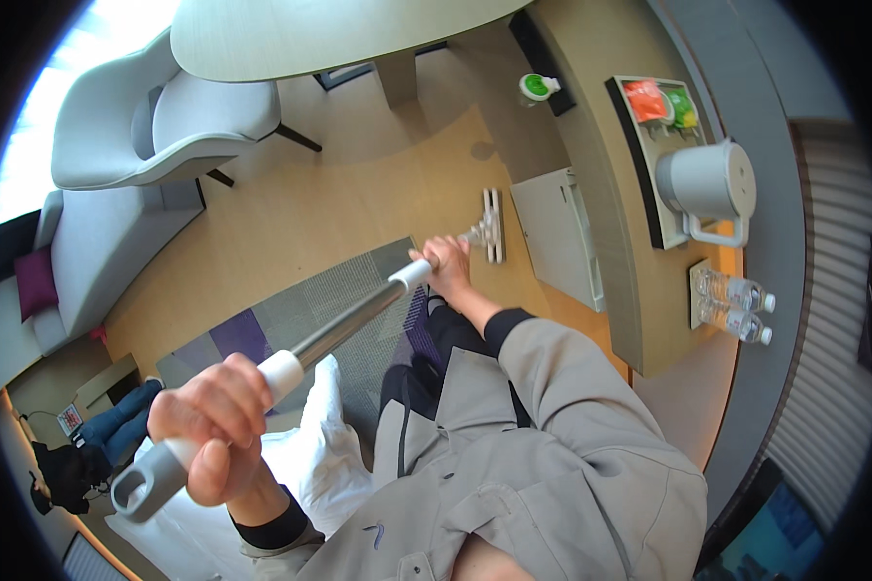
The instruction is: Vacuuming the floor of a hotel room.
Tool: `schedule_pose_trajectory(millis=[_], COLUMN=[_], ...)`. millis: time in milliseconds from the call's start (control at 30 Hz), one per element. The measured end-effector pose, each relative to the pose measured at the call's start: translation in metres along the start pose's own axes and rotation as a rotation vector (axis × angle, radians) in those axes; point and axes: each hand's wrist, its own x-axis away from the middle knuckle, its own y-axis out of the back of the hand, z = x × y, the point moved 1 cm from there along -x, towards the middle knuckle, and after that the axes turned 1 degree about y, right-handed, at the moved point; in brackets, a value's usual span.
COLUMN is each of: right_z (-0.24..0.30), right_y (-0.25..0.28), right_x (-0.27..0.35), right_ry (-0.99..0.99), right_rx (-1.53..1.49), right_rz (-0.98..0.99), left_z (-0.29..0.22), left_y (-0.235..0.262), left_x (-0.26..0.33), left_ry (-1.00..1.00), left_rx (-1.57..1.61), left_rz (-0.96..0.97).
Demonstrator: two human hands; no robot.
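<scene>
A mop with a metal pole (pixel 349 321) slants across the middle of the view, from a grey looped end at the lower left to its head on the floor. My left hand (pixel 213 426) is closed round the upper handle, between the grey end and a white collar. Farther down, my right hand (pixel 446 266) grips the pole just beyond a second white collar. The white mop head (pixel 493 226) rests on the wood floor (pixel 349 174) beside a small white cabinet door (pixel 557 232). My right hand covers part of the lower pole.
A grey chair (pixel 203 107) and a rounded table (pixel 339 34) stand ahead. On the right counter (pixel 639 329) are a kettle (pixel 707 184), a tray of packets and water bottles (pixel 731 305). A bed's white bedding (pixel 320 436) lies near my left. Another person (pixel 77 465) is at far left.
</scene>
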Motion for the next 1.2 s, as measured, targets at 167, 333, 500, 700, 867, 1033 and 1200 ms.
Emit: schedule_pose_trajectory(millis=[167,333,500,700,867,1033,1200], right_z=[0.004,-0.052,-0.165,-0.225,-0.156,0.006,0.09], right_y=[-0.01,-0.033,-0.023,-0.035,-0.097,-0.183,-0.203], right_x=[-0.092,-0.158,-0.191,-0.169,-0.148,-0.086,-0.045], right_ry=[0.167,0.257,0.112,-0.148,0.022,0.296,0.198], right_rx=[-0.007,0.225,0.586,0.611,0.389,0.053,-0.116], right_rz=[0.075,0.169,0.265,0.165,0.231,0.398,0.779], left_z=[0.014,0.094,0.267,0.342,0.273,0.109,0.003], left_y=[0.05,0.093,0.089,0.076,0.153,0.232,0.269], left_x=[-0.002,0.028,0.018,0.006,0.066,0.142,0.241], left_ry=[-0.061,0.088,0.221,0.32,0.388,0.269,0.515], left_rx=[-0.131,-0.029,0.278,0.271,0.071,-0.091,-1.252], left_rz=[-0.102,-0.413,-0.466,-0.211,-0.386,-0.748,-1.276])
